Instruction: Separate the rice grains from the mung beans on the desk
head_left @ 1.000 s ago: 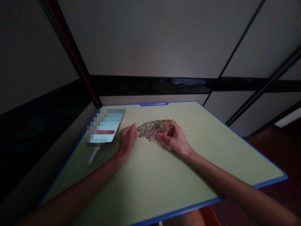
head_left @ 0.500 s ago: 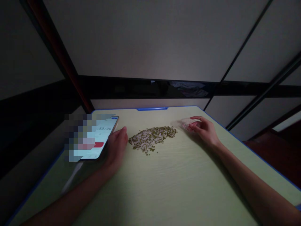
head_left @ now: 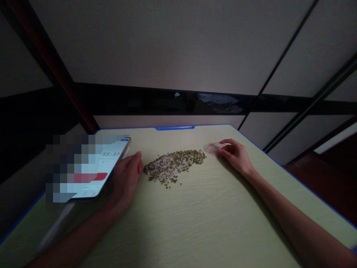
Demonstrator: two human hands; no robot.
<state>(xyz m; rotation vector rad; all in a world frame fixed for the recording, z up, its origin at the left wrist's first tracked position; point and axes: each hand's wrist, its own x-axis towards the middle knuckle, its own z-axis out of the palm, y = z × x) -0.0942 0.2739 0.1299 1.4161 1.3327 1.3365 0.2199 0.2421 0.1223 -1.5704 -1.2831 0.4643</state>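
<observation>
A heap of small green and pale grains (head_left: 174, 165), which look like beans mixed with rice, is spread across the table. At its left end rests my left hand (head_left: 125, 176), fingers curled together. Whether anything is in those fingers is hidden from me. Beyond the heap's right end, my right hand (head_left: 235, 154) pinches a small clear plastic cup (head_left: 212, 149) between thumb and fingers. The cup appears low at the tabletop, and its far side blurs into the surface.
Left of my left hand a phone (head_left: 96, 163) shows a running timer, part of it pixelated, with a white cable (head_left: 55, 227) below. The pale table (head_left: 195, 230) has a blue rim and a blue handle (head_left: 175, 128) at its far edge. Cabinet panels (head_left: 167, 48) stand behind.
The view has shifted slightly, so things sit further left. My right hand and the cup have turned a little, showing more of the cup. The phone timer has advanced one second.
</observation>
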